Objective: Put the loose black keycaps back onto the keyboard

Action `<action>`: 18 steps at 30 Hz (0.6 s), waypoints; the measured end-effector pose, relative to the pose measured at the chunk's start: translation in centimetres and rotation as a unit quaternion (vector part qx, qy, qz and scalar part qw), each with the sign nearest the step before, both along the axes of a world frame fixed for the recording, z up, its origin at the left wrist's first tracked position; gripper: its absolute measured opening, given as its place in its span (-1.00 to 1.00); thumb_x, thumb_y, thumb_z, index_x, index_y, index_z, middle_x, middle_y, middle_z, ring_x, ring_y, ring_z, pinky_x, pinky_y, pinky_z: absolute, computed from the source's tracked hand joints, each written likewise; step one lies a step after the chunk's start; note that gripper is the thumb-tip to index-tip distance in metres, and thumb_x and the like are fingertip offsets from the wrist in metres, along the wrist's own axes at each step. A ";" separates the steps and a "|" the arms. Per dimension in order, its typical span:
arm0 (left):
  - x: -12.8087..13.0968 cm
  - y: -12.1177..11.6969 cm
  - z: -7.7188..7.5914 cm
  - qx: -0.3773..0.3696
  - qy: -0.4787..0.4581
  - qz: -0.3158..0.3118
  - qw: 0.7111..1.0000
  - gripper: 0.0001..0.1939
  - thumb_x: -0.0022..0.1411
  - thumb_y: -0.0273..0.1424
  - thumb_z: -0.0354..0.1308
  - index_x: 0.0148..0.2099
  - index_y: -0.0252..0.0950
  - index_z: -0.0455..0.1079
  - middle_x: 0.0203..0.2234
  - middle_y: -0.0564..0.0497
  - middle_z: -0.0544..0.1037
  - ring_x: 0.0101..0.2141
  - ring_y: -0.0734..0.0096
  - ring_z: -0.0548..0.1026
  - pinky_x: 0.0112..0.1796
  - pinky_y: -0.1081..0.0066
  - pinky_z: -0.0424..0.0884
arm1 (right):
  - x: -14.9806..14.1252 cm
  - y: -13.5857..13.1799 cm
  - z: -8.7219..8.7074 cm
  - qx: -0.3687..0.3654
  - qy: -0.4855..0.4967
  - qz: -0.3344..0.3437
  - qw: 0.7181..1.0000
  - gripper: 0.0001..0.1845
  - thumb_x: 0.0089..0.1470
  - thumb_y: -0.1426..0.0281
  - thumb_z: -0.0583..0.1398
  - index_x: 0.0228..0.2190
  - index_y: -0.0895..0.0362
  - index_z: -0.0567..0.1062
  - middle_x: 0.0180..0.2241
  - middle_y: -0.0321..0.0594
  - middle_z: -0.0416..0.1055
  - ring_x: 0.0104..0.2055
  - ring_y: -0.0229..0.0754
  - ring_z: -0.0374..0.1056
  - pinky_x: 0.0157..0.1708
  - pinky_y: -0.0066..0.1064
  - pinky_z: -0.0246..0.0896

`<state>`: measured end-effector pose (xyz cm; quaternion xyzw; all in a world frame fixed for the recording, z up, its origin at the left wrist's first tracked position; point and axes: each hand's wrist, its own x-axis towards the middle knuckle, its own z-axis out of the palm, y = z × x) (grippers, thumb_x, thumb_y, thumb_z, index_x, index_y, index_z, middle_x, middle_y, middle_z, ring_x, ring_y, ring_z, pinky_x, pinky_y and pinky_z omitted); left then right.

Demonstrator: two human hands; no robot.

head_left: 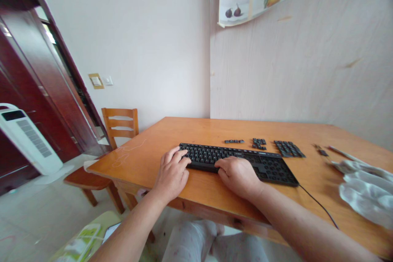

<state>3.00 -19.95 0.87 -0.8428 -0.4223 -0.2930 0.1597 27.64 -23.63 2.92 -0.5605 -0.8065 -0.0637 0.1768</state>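
Note:
A black computer keyboard (204,156) lies on the wooden table, with many keys in place on its left and bare key sockets (274,166) on its right. My left hand (173,168) rests over the keyboard's left end, fingers apart, fingertips on the keys and thumb near the front edge. Closer to the middle, my right hand (238,174) is curled at the front edge. Its fingertips press together there; whatever they hold is hidden. Behind the keyboard lie loose keycaps: a short row (233,141), a small cluster (259,143) and a larger block (289,149).
The wooden table (147,143) reaches back to the wall. Crumpled clear plastic (367,192), a small dark object (322,152) and a pen-like stick (340,152) lie at right. A cable (319,204) runs from the keyboard. A wooden chair (120,123) stands behind left.

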 end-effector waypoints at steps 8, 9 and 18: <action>-0.1 0.0 -0.1 0.004 -0.008 0.000 1.000 -0.66 0.18 -0.56 0.02 -0.04 -0.22 0.46 0.11 -0.07 0.44 0.21 0.05 0.19 0.19 0.00 0.16 | 0.1 -0.1 -0.1 0.001 0.009 -0.002 1.000 -0.67 0.16 0.42 0.04 -0.19 0.02 0.58 -0.26 -0.23 0.59 -0.19 -0.14 0.47 -0.18 -0.39 0.19; -0.1 0.0 -0.1 0.008 -0.012 0.001 1.000 -0.63 0.18 -0.56 0.02 0.00 -0.23 0.44 0.11 -0.08 0.44 0.21 0.05 0.20 0.20 0.00 0.15 | 0.1 -0.1 -0.1 0.004 0.011 -0.005 1.000 -0.66 0.16 0.42 0.03 -0.18 0.02 0.58 -0.25 -0.22 0.59 -0.19 -0.14 0.47 -0.18 -0.39 0.20; -0.1 0.1 -0.2 -0.001 0.012 0.002 1.000 -0.70 0.18 -0.54 0.05 -0.12 -0.18 0.51 0.12 -0.03 0.42 0.23 0.01 0.17 0.18 -0.03 0.15 | 0.0 0.1 -0.2 -0.018 -0.001 0.003 1.000 -0.66 0.14 0.43 0.06 -0.19 0.02 0.60 -0.26 -0.22 0.60 -0.17 -0.12 0.47 -0.16 -0.38 0.21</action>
